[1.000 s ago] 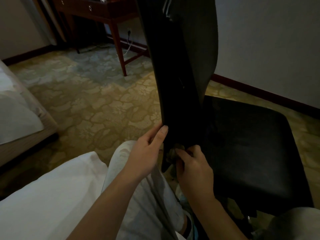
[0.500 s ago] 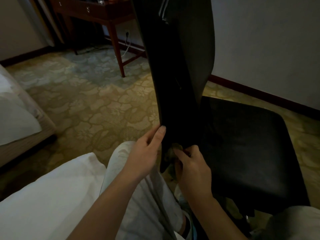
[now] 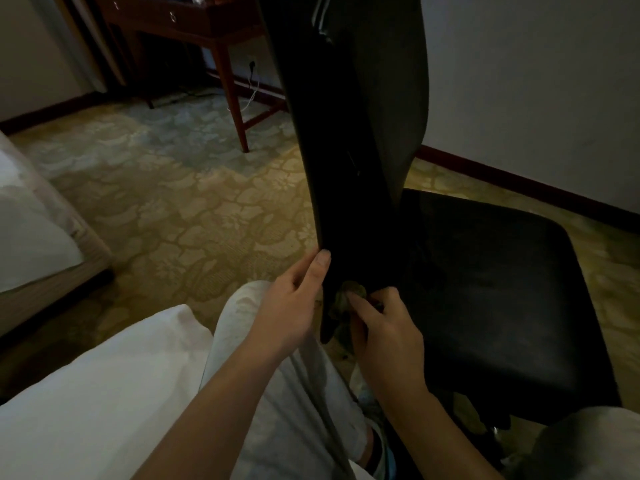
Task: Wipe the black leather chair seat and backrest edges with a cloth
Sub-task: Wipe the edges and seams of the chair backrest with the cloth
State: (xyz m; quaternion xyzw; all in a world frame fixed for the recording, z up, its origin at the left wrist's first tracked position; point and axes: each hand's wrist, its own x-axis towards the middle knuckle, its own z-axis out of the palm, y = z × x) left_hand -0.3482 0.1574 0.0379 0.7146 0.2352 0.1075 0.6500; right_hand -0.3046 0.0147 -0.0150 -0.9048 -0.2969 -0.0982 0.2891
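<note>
Backrest (image 3: 346,150) of the black leather chair rises nearly edge-on to you, tall and dark, and the seat (image 3: 502,289) spreads out low to the right of it. Your left hand (image 3: 291,303) grips the backrest's left edge close to its bottom. The thumb lies flat on the near face, and the fingers curl round behind the edge, mostly out of sight. Your right hand (image 3: 384,327) sits just right of the backrest's lower tip, fingers bent, pinching a small crumpled cloth (image 3: 346,297) against the leather, with the forefinger laid across it. The tip of the backrest hangs between your two hands, which are near each other but apart.

Below the backrest you can see your legs in pale trousers (image 3: 277,393), and further to its lower left a white pillow (image 3: 104,393). Patterned carpet (image 3: 194,209) spreads out left of the backrest. A wooden desk (image 3: 194,19) stands behind and left of the backrest, with a white cable (image 3: 252,95) trailing by its leg. A bed corner (image 3: 31,216) shows far to the left of the backrest. Behind and to the right of the backrest is a plain wall (image 3: 536,81).
</note>
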